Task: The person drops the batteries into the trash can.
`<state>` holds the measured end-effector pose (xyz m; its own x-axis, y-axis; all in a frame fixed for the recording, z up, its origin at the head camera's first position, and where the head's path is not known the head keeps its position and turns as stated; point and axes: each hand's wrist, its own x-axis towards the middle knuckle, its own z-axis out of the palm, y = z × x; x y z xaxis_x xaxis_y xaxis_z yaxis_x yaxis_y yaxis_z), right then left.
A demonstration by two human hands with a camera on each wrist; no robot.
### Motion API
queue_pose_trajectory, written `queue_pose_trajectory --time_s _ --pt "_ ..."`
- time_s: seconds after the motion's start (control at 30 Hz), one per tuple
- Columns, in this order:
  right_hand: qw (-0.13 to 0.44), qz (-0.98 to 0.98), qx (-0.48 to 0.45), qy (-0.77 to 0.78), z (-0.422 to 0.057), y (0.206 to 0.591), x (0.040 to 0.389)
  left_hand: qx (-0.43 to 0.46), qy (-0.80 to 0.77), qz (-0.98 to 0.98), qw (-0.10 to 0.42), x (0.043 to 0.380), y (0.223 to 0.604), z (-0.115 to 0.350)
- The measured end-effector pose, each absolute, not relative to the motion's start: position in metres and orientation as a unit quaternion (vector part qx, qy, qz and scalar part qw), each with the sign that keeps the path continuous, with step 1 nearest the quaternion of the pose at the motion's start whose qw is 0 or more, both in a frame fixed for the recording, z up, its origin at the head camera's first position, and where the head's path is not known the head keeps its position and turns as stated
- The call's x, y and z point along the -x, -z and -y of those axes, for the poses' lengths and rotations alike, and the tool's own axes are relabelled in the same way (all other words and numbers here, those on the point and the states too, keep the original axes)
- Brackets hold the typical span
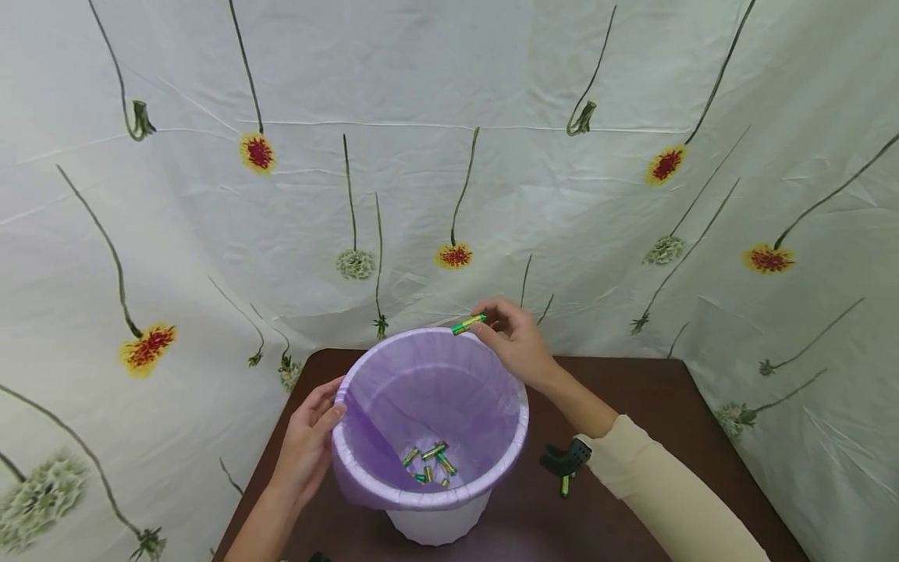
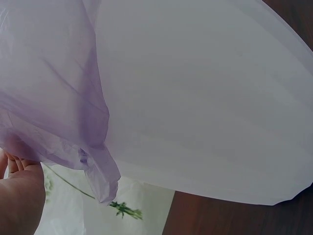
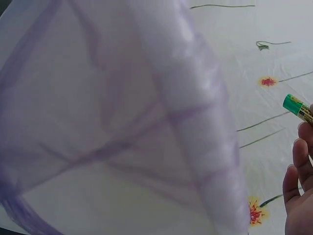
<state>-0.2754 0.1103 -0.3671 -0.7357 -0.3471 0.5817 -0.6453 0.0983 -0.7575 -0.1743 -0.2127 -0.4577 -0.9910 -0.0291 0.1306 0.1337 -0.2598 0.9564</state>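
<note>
A white bin (image 1: pixel 438 521) lined with a purple bag (image 1: pixel 428 375) stands on the table. Its rim is held at the left by my left hand (image 1: pixel 305 437), thumb over the edge and fingers outside; in the left wrist view only part of that hand (image 2: pixel 19 191) shows beside the bag. Over the far right rim, my right hand (image 1: pixel 518 347) pinches a green and yellow battery (image 1: pixel 468 324). The right wrist view catches the battery (image 3: pixel 297 107) and some fingers. Several similar batteries (image 1: pixel 435 449) lie at the bottom of the bin, inside the bag.
Another battery (image 1: pixel 565 485) lies on the dark brown table (image 1: pixel 632 398), right of the bin and partly hidden by the black wrist strap (image 1: pixel 565 458). A white flower-print cloth (image 1: pixel 562 195) hangs behind the table and along both sides.
</note>
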Motion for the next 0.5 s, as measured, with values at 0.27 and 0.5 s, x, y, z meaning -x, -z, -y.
queue_pose_trajectory --time_s 0.27,0.5 --pt "0.133 0.764 -0.361 -0.518 -0.108 0.360 0.280 0.043 0.790 0.609 0.049 0.174 0.457 0.212" --pt "0.119 0.760 -0.356 -0.530 -0.118 0.362 0.281 0.044 0.792 0.607 0.054 0.174 0.459 0.211"
